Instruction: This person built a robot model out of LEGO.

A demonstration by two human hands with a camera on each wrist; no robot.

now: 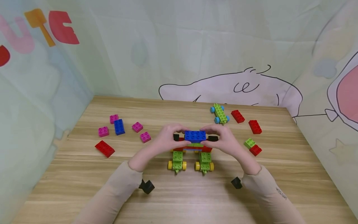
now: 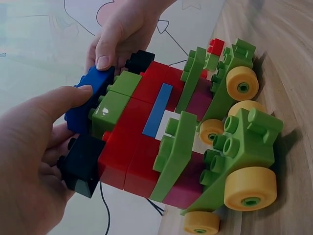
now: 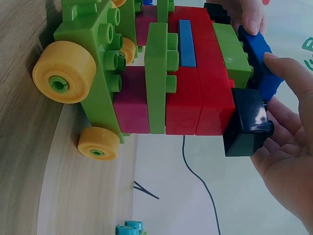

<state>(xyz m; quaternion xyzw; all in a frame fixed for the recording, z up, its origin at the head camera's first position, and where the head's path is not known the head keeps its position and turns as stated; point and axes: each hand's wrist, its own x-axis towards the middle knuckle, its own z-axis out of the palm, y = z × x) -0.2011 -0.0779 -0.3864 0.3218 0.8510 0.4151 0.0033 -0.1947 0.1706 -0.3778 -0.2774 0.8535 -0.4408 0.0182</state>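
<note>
A blue brick (image 1: 195,136) lies at the top of a built figure of stacked bricks, with its studs facing up. My left hand (image 1: 167,137) pinches its left end between thumb and fingers, and my right hand (image 1: 223,138) pinches the right end. In the left wrist view, green bricks (image 2: 115,100) sit directly beneath it, flanked by black sloped bricks (image 2: 84,164). Lower come red bricks (image 3: 215,73), a light blue piece (image 3: 187,44), green pieces (image 3: 156,78) and magenta bricks (image 3: 131,100). Two green wheeled bases (image 1: 177,157) with yellow wheels carry the figure on the table.
To the left lie several pink bricks (image 1: 103,131), a blue brick (image 1: 119,127) and a red brick (image 1: 104,148). At the right are red bricks (image 1: 255,127), a green brick (image 1: 250,143) and a green wheeled base (image 1: 220,113) with blue wheels. Printed cloth (image 1: 195,46) stands behind the table.
</note>
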